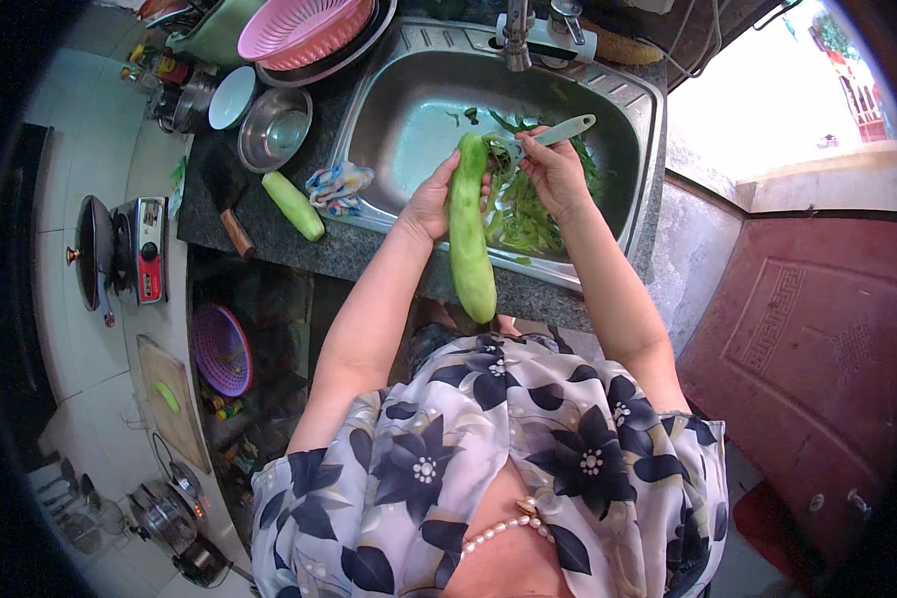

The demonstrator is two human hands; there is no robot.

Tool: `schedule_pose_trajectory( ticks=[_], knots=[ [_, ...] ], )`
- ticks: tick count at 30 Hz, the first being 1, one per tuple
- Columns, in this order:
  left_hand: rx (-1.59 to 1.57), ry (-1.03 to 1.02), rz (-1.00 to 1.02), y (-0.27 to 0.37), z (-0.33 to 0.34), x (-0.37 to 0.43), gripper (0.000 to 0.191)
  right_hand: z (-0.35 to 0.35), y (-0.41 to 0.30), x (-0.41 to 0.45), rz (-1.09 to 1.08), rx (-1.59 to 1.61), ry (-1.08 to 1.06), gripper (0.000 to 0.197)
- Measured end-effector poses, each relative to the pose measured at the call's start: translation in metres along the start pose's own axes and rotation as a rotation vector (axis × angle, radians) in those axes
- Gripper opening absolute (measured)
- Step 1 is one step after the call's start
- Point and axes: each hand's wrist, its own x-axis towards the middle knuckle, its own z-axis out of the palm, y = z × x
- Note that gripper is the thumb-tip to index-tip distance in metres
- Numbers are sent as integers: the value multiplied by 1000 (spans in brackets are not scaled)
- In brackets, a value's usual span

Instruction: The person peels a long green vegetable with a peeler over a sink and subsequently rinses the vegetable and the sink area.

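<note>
My left hand (pixel 431 200) grips a long, pale green peeled gourd (pixel 469 232) near its upper end, with the lower end sticking out past the counter's front edge. In my right hand (pixel 552 173) is a vegetable peeler (pixel 564 130) with a pale handle; its head is beside the gourd's top, partly covered by peel. Green peelings (pixel 527 217) lie in the steel sink (pixel 404 112) under my right hand. A shorter peeled gourd piece (pixel 293 206) rests on the counter left of the sink.
A crumpled cloth (pixel 340 188), a steel bowl (pixel 275 130), a white bowl (pixel 232 98) and a cleaver with a wooden handle (pixel 237 232) are at the left. Pink baskets (pixel 306 30) stand at the back. The faucet (pixel 517 37) overhangs the sink. A cutting board (pixel 172 426) is farther left.
</note>
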Motion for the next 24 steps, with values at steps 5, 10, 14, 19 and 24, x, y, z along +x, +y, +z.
schedule_pose_trajectory(
  ticks=[5,10,14,19,24],
  knots=[
    [19,-59,128,5,-22,12,29,14,-2,-1,-26,30,6,16],
    [60,-10,121,0,-23,20,28,27,4,0,-83,-152,-116,17],
    [152,-99,130,0,-20,18,28,38,6,4,-70,-394,-204,18],
    [201,31,176,-2,-8,13,27,36,3,17,20,-389,-149,18],
    [178,16,130,-2,-18,15,25,-8,-2,61,-263,-613,198,18]
  ],
)
